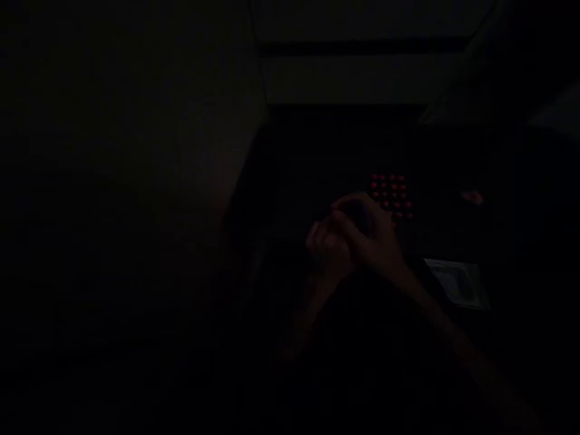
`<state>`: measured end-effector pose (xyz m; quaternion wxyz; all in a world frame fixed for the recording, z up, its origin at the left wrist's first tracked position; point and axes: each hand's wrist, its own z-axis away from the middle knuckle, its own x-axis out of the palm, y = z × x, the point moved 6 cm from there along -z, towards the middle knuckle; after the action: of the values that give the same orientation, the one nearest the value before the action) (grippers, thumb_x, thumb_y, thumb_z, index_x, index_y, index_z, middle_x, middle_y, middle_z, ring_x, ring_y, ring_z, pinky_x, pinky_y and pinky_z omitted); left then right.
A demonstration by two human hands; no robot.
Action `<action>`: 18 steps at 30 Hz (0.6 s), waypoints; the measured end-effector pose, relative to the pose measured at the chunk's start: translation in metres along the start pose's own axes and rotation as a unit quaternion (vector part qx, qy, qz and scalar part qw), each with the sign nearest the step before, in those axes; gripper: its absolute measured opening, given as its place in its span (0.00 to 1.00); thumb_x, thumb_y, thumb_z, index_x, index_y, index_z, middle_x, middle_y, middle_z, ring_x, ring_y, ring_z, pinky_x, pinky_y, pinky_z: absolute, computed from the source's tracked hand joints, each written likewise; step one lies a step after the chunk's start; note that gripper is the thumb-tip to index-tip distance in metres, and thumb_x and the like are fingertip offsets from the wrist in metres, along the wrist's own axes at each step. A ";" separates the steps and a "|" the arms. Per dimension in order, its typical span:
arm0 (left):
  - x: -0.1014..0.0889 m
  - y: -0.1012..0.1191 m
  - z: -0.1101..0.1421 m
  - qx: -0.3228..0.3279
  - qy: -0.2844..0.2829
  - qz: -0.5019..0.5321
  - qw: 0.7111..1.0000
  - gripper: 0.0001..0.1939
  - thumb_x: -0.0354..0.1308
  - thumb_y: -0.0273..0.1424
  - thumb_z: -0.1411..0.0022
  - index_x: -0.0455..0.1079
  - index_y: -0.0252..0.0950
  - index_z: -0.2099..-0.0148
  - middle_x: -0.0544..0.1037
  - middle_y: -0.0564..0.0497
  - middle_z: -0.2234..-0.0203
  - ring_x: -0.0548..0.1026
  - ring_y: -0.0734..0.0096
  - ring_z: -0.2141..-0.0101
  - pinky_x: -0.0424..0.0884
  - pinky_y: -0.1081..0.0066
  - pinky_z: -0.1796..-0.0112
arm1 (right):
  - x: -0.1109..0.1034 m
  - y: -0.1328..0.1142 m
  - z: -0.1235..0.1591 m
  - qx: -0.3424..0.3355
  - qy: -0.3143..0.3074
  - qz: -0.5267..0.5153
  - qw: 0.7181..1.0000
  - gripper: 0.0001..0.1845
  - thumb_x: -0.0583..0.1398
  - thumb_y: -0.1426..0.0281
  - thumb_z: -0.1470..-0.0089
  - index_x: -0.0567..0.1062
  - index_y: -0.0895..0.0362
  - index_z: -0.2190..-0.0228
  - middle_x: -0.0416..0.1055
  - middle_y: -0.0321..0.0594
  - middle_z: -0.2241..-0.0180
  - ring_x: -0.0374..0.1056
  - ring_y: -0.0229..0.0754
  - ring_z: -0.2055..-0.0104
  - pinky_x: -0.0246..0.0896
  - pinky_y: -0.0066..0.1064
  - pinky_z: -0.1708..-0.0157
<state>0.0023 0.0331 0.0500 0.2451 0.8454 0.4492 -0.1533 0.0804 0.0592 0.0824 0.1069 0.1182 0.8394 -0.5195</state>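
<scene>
The picture is very dark. My left hand (322, 248) and my right hand (369, 232) meet near the middle of the view, fingers curled together. A small dark thing seems to sit between them, but I cannot make it out. Just behind my right hand lies a grid of red dots (392, 194), like a sheet of red pills or pegs.
A pale flat rectangular thing (457, 281) lies to the right of my right forearm. A small reddish item (472, 197) sits farther right. A pale surface or wall (181, 121) rises at the left, and a light ledge (353, 78) runs across the back.
</scene>
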 end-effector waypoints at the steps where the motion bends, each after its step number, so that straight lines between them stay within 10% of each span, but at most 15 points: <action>1: 0.002 -0.001 0.001 -0.001 0.000 -0.002 1.000 0.12 0.51 0.28 0.38 0.73 0.36 0.71 0.77 0.47 0.79 0.74 0.63 0.73 0.64 0.62 0.69 | -0.001 0.001 0.000 0.002 0.002 -0.001 1.000 0.03 0.63 0.68 0.41 0.75 0.51 0.63 0.75 0.34 0.64 0.72 0.42 0.61 0.67 0.35 0.59; 18: 0.001 0.001 -0.003 0.001 0.013 0.012 1.000 0.12 0.52 0.27 0.39 0.72 0.36 0.72 0.76 0.47 0.80 0.73 0.63 0.75 0.62 0.63 0.71 | -0.004 0.001 -0.001 0.008 0.003 0.004 1.000 0.03 0.62 0.67 0.41 0.75 0.51 0.63 0.75 0.35 0.64 0.72 0.43 0.61 0.67 0.36 0.60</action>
<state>0.0039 0.0347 0.0521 0.2406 0.8529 0.4417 -0.1400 0.0842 0.0605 0.0833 0.1053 0.1243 0.8354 -0.5250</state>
